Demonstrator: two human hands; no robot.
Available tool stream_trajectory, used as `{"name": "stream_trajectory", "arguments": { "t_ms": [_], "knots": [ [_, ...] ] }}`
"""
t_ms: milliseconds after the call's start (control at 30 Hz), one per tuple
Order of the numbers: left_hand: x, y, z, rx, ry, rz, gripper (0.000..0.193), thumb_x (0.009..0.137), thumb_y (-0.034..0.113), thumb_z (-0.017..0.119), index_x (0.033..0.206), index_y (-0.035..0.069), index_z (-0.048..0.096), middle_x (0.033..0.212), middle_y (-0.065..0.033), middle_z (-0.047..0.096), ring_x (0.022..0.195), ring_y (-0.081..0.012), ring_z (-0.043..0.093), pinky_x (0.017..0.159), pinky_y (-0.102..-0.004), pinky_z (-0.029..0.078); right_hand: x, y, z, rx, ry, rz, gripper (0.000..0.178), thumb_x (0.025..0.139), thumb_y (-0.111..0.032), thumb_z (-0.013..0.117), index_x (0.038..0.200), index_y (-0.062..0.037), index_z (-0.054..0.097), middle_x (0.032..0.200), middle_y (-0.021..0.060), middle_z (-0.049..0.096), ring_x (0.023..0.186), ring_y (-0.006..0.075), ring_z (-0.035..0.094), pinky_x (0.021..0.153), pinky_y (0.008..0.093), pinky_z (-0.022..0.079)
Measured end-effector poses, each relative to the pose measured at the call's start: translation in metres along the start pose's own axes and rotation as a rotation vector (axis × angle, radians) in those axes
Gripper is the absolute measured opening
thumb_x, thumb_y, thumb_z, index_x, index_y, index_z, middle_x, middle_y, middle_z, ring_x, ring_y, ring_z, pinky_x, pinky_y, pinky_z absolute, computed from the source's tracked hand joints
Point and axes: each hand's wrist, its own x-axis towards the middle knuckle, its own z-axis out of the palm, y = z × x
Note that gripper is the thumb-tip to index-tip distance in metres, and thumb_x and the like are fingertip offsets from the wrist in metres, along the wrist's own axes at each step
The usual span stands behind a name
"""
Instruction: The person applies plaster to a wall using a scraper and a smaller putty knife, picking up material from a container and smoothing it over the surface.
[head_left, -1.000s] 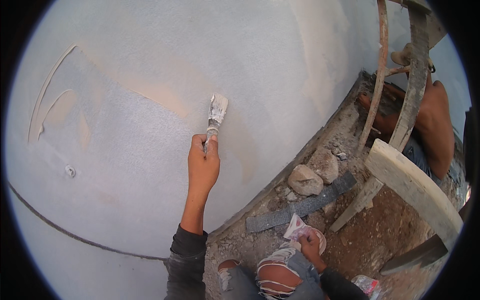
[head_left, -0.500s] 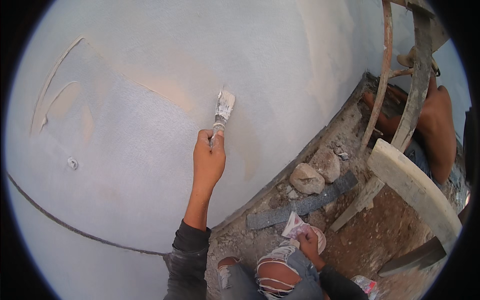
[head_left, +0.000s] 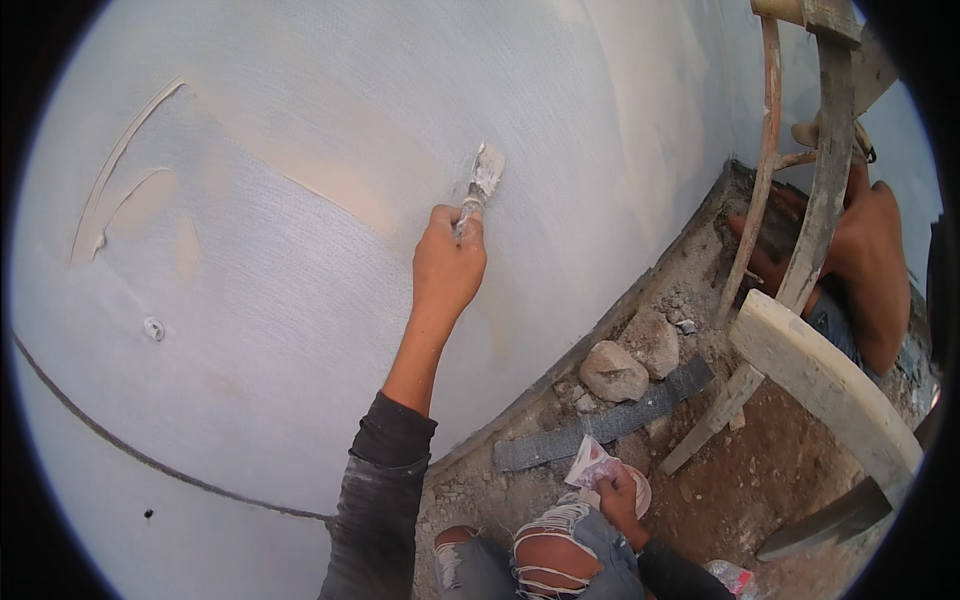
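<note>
My left hand (head_left: pixel 449 262) is closed around the handle of a putty knife (head_left: pixel 486 172), raised against the pale wall (head_left: pixel 320 390). White paste coats the knife's blade. Beige smears and a raised ridge of paste (head_left: pixel 130 130) mark the wall to the left. Low down by my knees, my right hand (head_left: pixel 622 497) grips a pink-and-white container (head_left: pixel 592 462), whose exact kind I cannot make out. A round pale rim shows beside those fingers.
Stones (head_left: pixel 613 371) and a grey strip (head_left: pixel 605 418) lie on dirt along the wall's foot. A wooden frame (head_left: pixel 822 180) and a curved board (head_left: pixel 822 375) stand at the right. Behind them crouches another person (head_left: pixel 872 270). A dark groove (head_left: pixel 150 448) crosses the wall's lower left.
My left hand has moved up and to the right along the wall with the putty knife. My right hand stays near my knees with the container. The view has shifted slightly.
</note>
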Motion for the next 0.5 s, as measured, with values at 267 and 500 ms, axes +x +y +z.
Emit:
{"name": "stream_trajectory", "arguments": {
  "t_ms": [267, 500],
  "knots": [
    [-0.027, 0.057, 0.000, -0.374, -0.048, 0.029, 0.039, 0.113, 0.034, 0.052, 0.121, -0.004, 0.055, 0.082, -0.0059, 0.063, 0.053, -0.0087, 0.055, 0.043, -0.0261, 0.041, 0.000, 0.000, -0.006, -0.016, 0.002, -0.049, 0.026, 0.096, 0.000, 0.061, 0.120, 0.0021, 0.071, 0.104, 0.0044, 0.075, 0.096, 0.0132, 0.067, 0.087, 0.0315, 0.052],
    [0.076, 0.067, -0.039, -0.433, 0.182, 0.045, 0.044, 0.113, 0.034, 0.052, 0.126, -0.008, 0.054, 0.082, -0.0036, 0.059, 0.050, -0.0043, 0.047, 0.040, -0.0214, 0.035, 0.002, 0.008, -0.010, -0.027, -0.005, -0.053, 0.026, 0.095, -0.001, 0.061, 0.119, 0.0022, 0.072, 0.103, 0.0041, 0.075, 0.094, 0.0130, 0.067, 0.084, 0.0311, 0.053]
  ]
}}
